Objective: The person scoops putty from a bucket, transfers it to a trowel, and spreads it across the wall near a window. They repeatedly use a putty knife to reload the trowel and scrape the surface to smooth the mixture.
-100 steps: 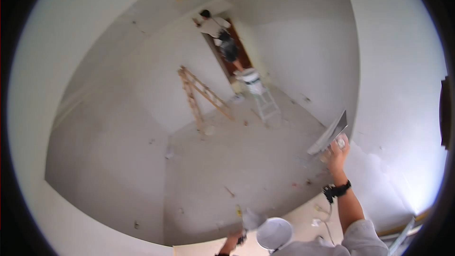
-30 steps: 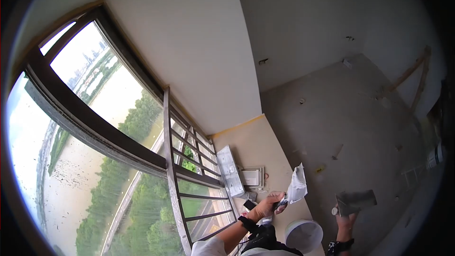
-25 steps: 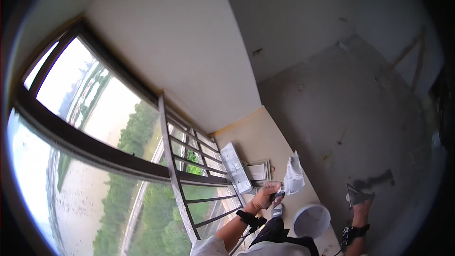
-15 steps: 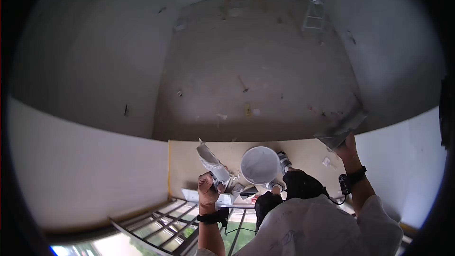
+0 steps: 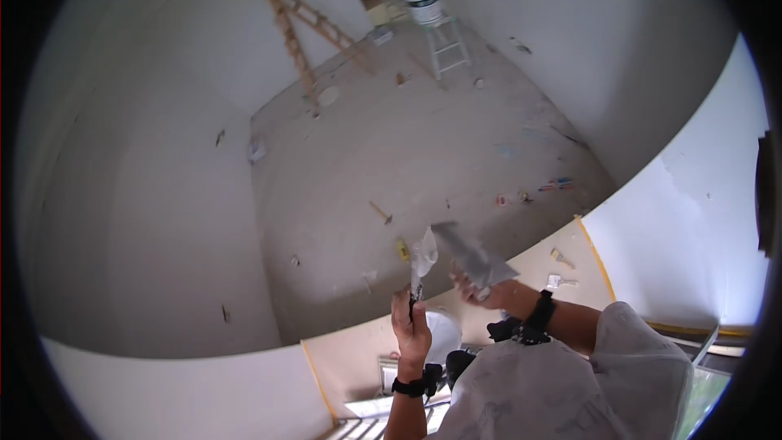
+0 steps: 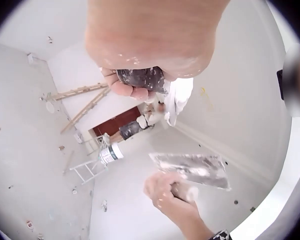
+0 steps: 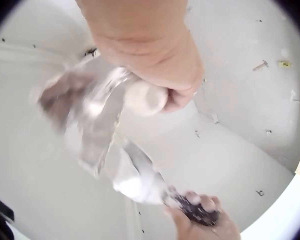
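Note:
My left hand (image 5: 411,332) grips the dark, speckled handle of a putty knife (image 5: 423,259), held upright with a lump of white putty on its blade. In the right wrist view, the white putty (image 7: 132,185) covers much of that blade. Beside it, my right hand (image 5: 482,292) holds the light handle of a plastering trowel (image 5: 475,254). Its broad metal plate, blurred in the right wrist view, is tilted close to the putty knife. Below the hands stands a white bucket (image 5: 444,336), partly hidden by the left hand and the body.
A wooden ladder (image 5: 293,41) leans open across the room. A labelled bucket (image 5: 422,4) rests on a metal step stool (image 5: 448,53), near another person (image 6: 132,127). On the lower floor lies a hammer (image 5: 380,213). Brushes (image 5: 562,281) lie on the ledge at the right.
The view has swung from the window back to the room. My hands have come together: the trowel moved left from the far right, towards the raised putty knife.

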{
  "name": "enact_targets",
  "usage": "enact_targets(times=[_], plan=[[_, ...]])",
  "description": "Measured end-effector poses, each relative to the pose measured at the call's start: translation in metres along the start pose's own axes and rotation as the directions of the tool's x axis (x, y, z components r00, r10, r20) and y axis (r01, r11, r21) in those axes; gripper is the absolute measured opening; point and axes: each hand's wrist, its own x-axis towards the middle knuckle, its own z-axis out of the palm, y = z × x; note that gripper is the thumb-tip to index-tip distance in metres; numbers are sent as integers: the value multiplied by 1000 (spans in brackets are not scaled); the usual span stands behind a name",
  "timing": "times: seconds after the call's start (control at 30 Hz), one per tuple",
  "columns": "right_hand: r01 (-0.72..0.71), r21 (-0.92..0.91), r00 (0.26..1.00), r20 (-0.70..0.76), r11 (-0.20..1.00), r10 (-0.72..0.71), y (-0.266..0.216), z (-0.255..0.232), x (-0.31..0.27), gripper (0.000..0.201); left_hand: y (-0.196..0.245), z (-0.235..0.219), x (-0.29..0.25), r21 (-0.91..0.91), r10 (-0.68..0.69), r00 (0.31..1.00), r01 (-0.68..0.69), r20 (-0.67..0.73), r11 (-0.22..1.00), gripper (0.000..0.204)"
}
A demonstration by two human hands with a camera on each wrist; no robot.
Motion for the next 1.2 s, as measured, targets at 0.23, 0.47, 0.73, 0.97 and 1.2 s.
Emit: enact_targets(times=[0.23,0.47,0.73,0.97,1.2], plan=[[148,-22,981,-120,989,-150,-38,11,-56,36,30,91,34,-47,90,950,-79,299,996,22],[170,202,982,42,964,-182,-68,78,-135,45,41,133,78,-7,318,773,-376,549,927,45],[602,-14,794,-101,799,-600,-48,127,-223,43,23,213,145,-247,607,436,-639,664,729,43],[978,-139,180,158,158,-971,-18,161,-289,62,4,348,130,-490,567,110,-386,817,782,30],[829,-265,-503,29,-492,-864,17,130,-299,39,86,473,104,-627,530,-338,-362,778,690,31]])
